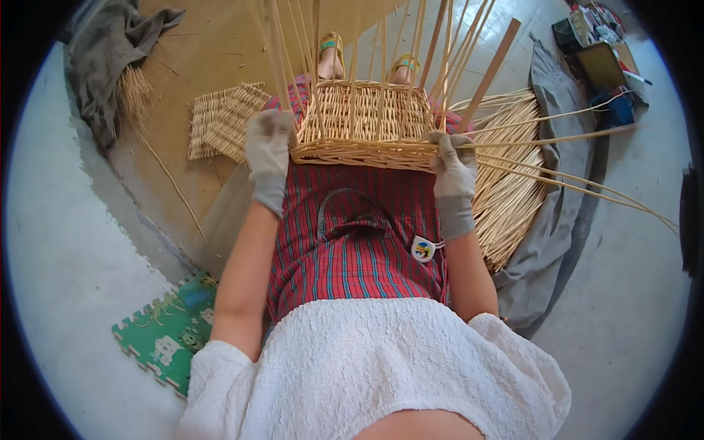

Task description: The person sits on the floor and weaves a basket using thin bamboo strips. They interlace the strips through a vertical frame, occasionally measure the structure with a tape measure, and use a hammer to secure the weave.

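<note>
A partly woven rectangular wicker basket (pixel 367 110) rests across my lap, with tall stakes (pixel 383 44) standing up from its edges. My left hand (pixel 268 150), in a pale work glove with a grey cuff, is closed on the basket's near left corner. At the near right corner my gloved right hand (pixel 453 170) is closed on wicker strands where they leave the weave. Several long loose strands (pixel 565 138) run from there out to the right. The fingertips of both hands are partly hidden by the basket's corners.
Two woven wicker panels (pixel 233 121) lie on the floor at left. A bundle of wicker rods (pixel 513 198) rests on grey cloth (pixel 565 213) at right. Beyond it are a dark container (pixel 601 66) and clutter. A green foam mat (pixel 165 337) lies at lower left.
</note>
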A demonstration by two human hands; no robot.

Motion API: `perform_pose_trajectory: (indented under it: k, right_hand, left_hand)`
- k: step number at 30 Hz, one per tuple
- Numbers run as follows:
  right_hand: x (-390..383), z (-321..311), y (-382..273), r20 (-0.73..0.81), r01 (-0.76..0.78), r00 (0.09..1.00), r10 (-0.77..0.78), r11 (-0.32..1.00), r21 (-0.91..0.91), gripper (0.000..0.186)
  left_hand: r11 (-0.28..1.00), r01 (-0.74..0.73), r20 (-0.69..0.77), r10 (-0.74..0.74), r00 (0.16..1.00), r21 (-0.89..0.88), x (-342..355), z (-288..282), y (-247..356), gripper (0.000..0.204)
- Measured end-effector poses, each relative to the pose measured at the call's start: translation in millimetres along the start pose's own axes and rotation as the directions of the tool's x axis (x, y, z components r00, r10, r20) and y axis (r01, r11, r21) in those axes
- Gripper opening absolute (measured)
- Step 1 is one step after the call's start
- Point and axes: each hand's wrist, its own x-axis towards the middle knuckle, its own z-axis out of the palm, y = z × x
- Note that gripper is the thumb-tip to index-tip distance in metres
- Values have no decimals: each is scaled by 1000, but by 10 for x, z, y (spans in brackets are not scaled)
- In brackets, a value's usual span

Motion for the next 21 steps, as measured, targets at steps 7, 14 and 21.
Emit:
perform_pose_trajectory:
  k: [7,14,21]
  right_hand:
    - [-42,26,43,122,8,992,-5,1000,-22,14]
    - [120,20,-113,218,62,976,-9,970,-237,8]
    - [903,1477,-278,727,810,584,-361,202,-551,57]
  left_hand:
    - [821,8,594,-419,687,570,-294,625,164,59]
    - [888,406,774,-409,483,216,-253,488,61,29]
    - [916,310,567,-401,720,255,-559,613,149,34]
